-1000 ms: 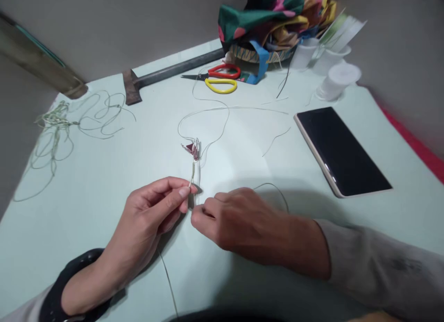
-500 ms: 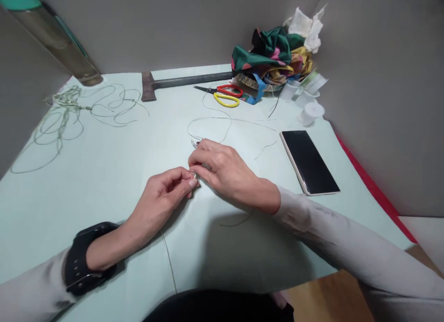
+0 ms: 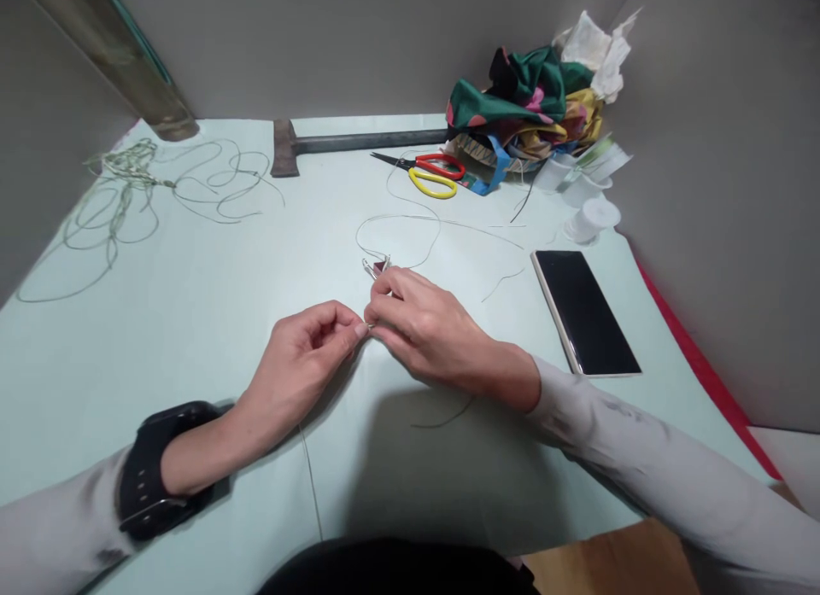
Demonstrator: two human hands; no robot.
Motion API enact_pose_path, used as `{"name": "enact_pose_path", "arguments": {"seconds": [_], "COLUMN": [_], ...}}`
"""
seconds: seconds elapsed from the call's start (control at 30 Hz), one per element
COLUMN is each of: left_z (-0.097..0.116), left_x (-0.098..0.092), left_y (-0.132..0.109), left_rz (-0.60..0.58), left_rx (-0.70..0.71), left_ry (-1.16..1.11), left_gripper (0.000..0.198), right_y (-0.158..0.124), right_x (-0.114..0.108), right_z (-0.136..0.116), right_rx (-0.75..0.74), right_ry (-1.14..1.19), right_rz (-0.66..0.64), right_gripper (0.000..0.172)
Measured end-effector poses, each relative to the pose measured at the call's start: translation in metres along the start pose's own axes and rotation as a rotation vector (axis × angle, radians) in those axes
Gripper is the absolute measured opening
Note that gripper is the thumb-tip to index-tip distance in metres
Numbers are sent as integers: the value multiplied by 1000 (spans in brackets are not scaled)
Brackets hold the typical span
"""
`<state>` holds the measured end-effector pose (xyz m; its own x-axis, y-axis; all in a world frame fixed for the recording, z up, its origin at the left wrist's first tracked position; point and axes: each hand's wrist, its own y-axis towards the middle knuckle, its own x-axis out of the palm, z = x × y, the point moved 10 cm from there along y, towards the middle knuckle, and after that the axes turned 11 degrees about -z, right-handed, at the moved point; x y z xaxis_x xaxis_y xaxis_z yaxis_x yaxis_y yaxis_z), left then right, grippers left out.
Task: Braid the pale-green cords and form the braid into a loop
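My left hand [image 3: 306,349] pinches a thin pale cord [image 3: 309,480] between thumb and forefinger at the middle of the pale green table [image 3: 192,322]. My right hand [image 3: 423,326] meets it fingertip to fingertip, fingers closed on the same cord. Just beyond the right hand's knuckles lies a small dark red clip [image 3: 377,266] with the cord running through it and looping away toward the back. A black watch [image 3: 150,467] is on my left wrist.
A black phone [image 3: 586,312] lies at the right. Red and yellow scissors [image 3: 430,172], a hammer [image 3: 346,142], a heap of coloured fabric [image 3: 531,100] and white thread spools [image 3: 593,218] line the back. Tangled green cord [image 3: 121,194] lies at the back left.
My right hand moved forward from near the table's front to join the left hand's fingertips at the cord, beside the clip. The view pulled back and shifted a little.
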<state>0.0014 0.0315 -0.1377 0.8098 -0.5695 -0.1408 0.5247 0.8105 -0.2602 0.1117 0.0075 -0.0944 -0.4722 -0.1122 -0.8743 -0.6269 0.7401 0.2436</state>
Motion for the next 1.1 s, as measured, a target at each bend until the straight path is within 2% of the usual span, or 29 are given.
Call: {"name": "enact_pose_path", "arguments": {"seconds": [0.1,0.2,0.3,0.47,0.67,0.77,0.9,1.0,1.1], "left_z": [2,4,3,0,0,0,1,1,-1], "left_x": [1,3,3,4,8,7,7,6,7], "left_y": [0,1,2,3,0,-2,-1,-1,-2], "left_rz": [3,-6,-14,-36,-76,-66,-65,-59,-60], "left_rx": [16,22,21,18,31,36,23,8,-13], "left_ry": [-11,0,-30,-114,-174,-142,-89,-73,-81], "left_gripper": [24,24,22,19,21,22,24,24,25], "right_y": [2,1,-4,-14,-23,-21,-18,-20,-32], "right_x": [5,4,-1,-9,-15,-11,2,12,7], "right_z": [-1,-7,-19,-42,-55,-42,-11,-3,-7], "right_rx": [37,35,-13,-177,-214,-68,191,317,331], "right_ry": [-72,-212,-389,-607,-635,-414,197,534,727], "right_rz": [-108,-123,-32,81,190,180,113,-13,-185], "right_gripper": [19,27,32,32,21,24,14,12,15]}}
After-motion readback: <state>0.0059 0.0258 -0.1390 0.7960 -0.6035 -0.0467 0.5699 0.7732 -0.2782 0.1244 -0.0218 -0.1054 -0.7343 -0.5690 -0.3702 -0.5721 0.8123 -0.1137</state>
